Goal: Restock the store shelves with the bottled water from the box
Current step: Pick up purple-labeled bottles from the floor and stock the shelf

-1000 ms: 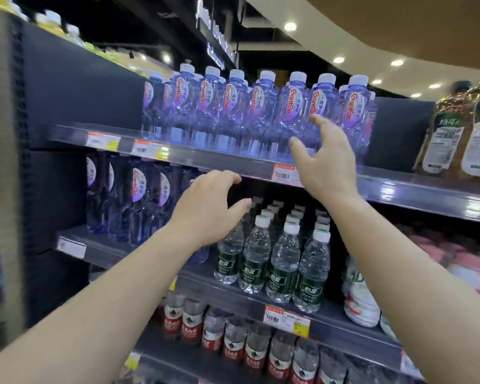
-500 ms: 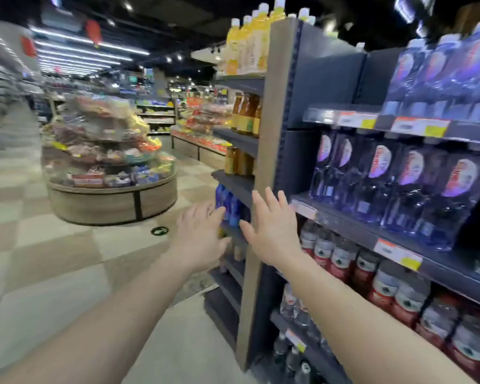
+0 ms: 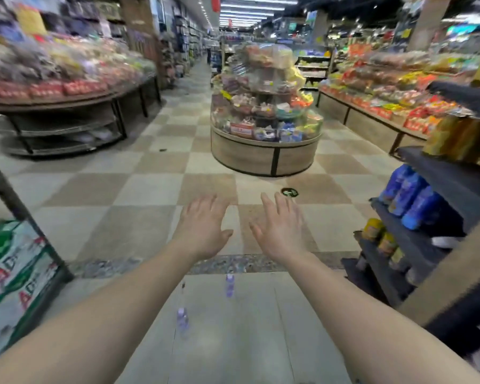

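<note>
- Left hand: stretched forward over the floor, palm down, fingers straight and slightly fanned, holding nothing.
- Right hand: stretched forward beside the left, apart from it, fingers straight and spread, holding nothing.
- Bottled water, first bottle: small, clear with a purple tint, upright on the grey floor strip below and between the two hands; blurred, label unreadable.
- Bottled water, second bottle: same purple-tinted look, upright on the floor nearer the camera, just beside the left forearm; blurred.
- Box: cannot tell whether any is in view.
- Shelf unit: dark shelving at the right edge, carrying blue bottles on a middle tier, amber bottles on the tier above, small jars lower down.
- Round display stand: wood-panelled base, tiers of packaged goods wrapped in clear plastic; stands in the aisle ahead of the hands, well apart from them.
- Floor sticker: round, dark, just beyond the right fingertips in the picture.
- Cart or rack: dark metal frame at the left edge, holding green, white and red printed packs.
- Curved display table: far left, heaped with packaged goods.
- Long counter: far right, red and orange packets.
- Floor: checkered beige and tan tiles.
</note>
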Tool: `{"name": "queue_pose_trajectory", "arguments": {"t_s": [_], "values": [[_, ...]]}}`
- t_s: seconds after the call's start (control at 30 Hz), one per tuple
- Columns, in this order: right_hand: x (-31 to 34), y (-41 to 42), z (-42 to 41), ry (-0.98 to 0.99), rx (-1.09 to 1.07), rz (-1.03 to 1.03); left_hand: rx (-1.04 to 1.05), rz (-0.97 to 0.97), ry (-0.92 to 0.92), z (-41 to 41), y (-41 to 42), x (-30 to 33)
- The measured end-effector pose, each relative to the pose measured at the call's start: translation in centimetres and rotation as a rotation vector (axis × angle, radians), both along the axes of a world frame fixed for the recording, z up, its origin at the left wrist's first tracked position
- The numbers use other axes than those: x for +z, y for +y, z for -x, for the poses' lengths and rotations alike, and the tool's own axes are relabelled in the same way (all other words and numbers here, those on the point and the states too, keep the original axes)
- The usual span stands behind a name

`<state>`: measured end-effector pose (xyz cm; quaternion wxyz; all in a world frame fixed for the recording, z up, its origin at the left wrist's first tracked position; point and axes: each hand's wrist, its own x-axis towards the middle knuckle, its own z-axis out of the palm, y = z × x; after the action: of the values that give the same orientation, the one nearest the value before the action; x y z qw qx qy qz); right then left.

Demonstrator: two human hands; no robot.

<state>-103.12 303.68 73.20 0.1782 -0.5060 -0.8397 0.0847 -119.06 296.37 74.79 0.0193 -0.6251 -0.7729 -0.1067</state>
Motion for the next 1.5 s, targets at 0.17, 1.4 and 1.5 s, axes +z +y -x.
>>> {"name": "queue_pose_trajectory", "arguments": {"t_s": [0.17, 1.4, 1.5], "values": [[-4.9, 7.7, 4.9, -0.011, 0.079, 0.076, 0.113, 0.103, -0.046, 5.4, 5.0, -4.7], [-55.6, 30.0, 24.2, -0.445, 0.13, 0.701, 0.497, 0.748, -0.593, 28.0, 17.4, -58.2], [-60.9, 31.5, 23.3, -0.458, 0.05, 0.737, 0.527, 0.796, -0.598, 27.7, 17.1, -63.6]]}}
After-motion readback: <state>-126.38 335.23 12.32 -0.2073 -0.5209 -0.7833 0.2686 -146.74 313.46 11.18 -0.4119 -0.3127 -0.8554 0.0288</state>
